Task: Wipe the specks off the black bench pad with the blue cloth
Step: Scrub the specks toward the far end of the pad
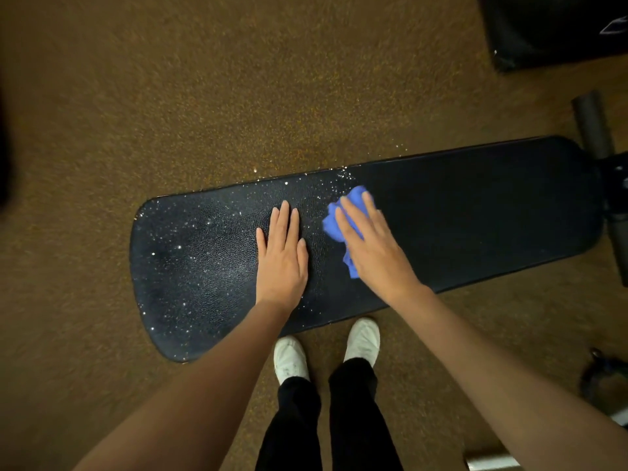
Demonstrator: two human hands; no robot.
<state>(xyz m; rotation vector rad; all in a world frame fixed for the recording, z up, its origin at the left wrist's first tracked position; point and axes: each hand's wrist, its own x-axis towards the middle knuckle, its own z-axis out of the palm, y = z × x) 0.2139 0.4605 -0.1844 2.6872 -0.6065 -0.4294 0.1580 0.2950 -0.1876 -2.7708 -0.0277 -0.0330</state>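
Black bench pad (pixel 475 212) textured, white specks (pixel 190 239) dense over its left half and along the far edge, right half dark and clean-looking. Blue cloth (pixel 343 229) crumpled mid-pad, pressed flat under right hand (pixel 373 246) (fingers straight, not curled); left hand (pixel 282 256) flat on the speckled part just beside it, holding nothing. No readable writing anywhere.

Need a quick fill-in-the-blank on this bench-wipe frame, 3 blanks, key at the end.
1. The right hand presses the blue cloth with ____ fingers.
2. The left hand lies flat on the black bench pad, holding ____.
3. The white specks cover the pad's ____ half as seen in the picture.

Missing words: straight; nothing; left
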